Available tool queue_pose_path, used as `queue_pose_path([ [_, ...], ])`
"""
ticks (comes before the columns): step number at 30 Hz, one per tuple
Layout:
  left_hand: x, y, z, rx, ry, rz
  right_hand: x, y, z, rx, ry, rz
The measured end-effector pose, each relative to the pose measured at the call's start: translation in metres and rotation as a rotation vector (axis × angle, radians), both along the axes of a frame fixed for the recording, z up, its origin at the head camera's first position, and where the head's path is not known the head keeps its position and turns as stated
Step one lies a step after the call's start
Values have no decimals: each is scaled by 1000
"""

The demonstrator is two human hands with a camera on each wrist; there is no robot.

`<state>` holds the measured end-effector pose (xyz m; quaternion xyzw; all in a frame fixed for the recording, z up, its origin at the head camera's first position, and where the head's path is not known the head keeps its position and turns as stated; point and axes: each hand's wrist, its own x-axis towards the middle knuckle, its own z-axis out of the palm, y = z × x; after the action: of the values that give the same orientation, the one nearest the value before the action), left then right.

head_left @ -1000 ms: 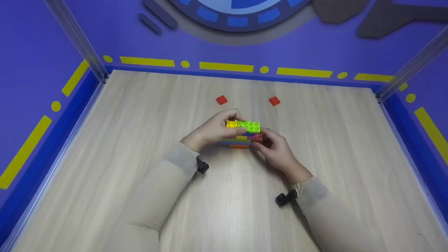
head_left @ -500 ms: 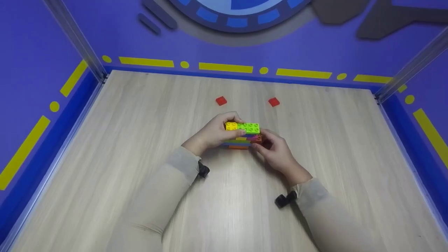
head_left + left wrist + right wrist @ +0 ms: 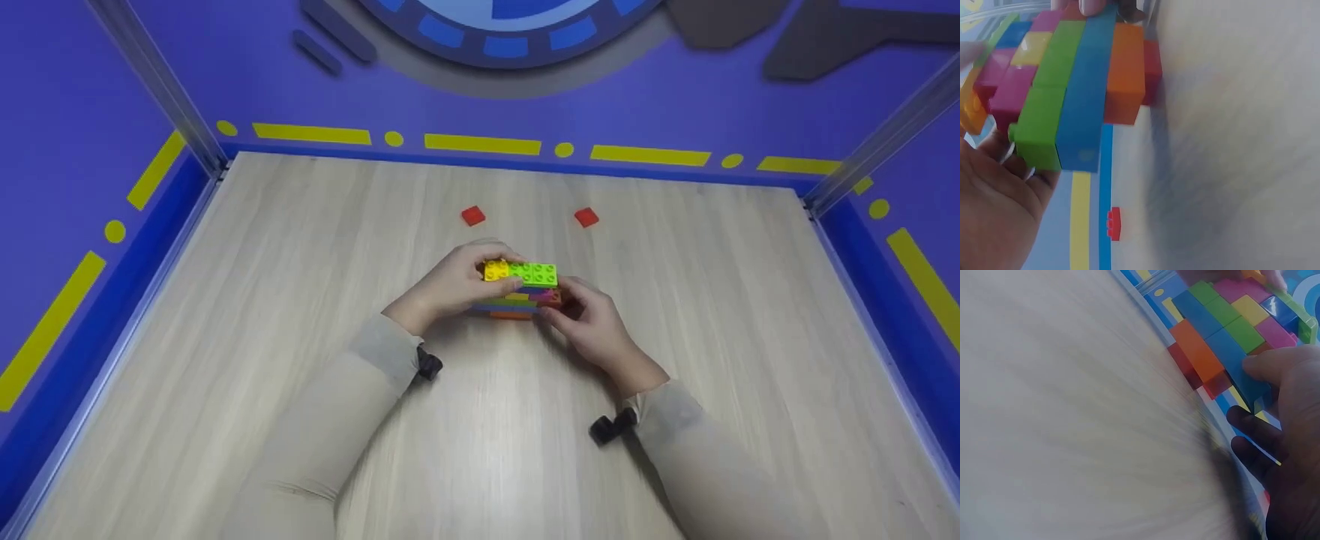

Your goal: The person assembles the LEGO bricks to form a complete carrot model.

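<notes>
Both hands hold a stacked wall of toy building bricks [image 3: 510,308] at mid-table. My left hand [image 3: 456,283] grips its upper left part, thumb along the near side of the top row. That row shows a yellow brick [image 3: 496,271] and lime green bricks [image 3: 544,274], studs up. At the lower right end, my right hand [image 3: 594,319] pinches the wall; its thumb lies on a long blue brick [image 3: 1230,354] in the right wrist view. Below the blue course are an orange brick [image 3: 1126,76] and a red brick [image 3: 1152,73]. Fingers hide parts of both ends.
Two small red bricks [image 3: 473,216] [image 3: 586,217] lie apart on the wooden table [image 3: 337,225], beyond the hands. Blue walls [image 3: 487,112] with yellow markings enclose the table's back and sides. A black wrist mount [image 3: 613,426] sits at the right cuff.
Both hands keep their hold on the brick wall, which stays in place. The left wrist and forearm have shifted slightly to the left.
</notes>
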<state>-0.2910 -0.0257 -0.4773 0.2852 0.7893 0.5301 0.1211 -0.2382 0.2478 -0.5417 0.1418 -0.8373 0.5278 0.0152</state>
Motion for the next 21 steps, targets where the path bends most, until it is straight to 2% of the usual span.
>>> queue_pose_path([
  [3,-7,-4,0,13,37,13,0,0,-1,-14,1,0],
  [5,-13,-6,-1,37,19,43,0,0,-1,-18,-1,0],
  [11,-31,-14,-8,119,-131,206,1,-1,1,-3,-29,-11],
  [17,-45,-16,-16,95,-267,349,1,-2,2,20,-34,-20],
  [21,-54,-13,-20,64,-337,408,2,-2,2,13,-34,-12],
])
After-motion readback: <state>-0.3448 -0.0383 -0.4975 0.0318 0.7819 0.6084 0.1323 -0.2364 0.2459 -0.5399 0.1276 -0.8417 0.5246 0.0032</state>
